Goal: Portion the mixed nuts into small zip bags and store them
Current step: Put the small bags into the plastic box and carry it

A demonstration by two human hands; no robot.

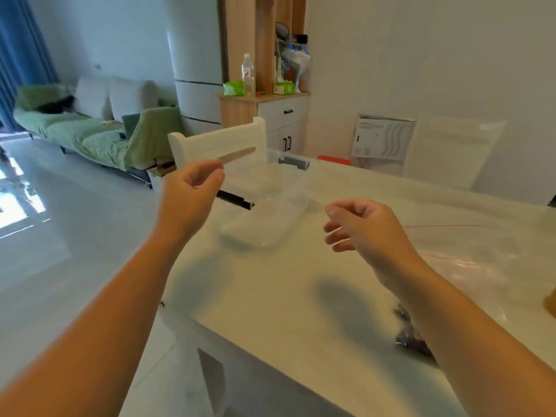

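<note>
Head view — no legible writing; left hand [192,188] and right hand [361,227] grips loosely curled, empty.

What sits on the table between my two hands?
In the head view, a clear plastic container stands on the table between the left hand and right hand.

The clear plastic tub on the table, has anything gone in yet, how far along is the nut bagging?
Early, it seems. The clear plastic tub on the white table looks empty. Both hands hover above the table, the left hand and right hand loosely curled, apparently holding nothing. Clear red-striped zip bags lie flat, seemingly unfilled. Filling and storing remain.
</note>
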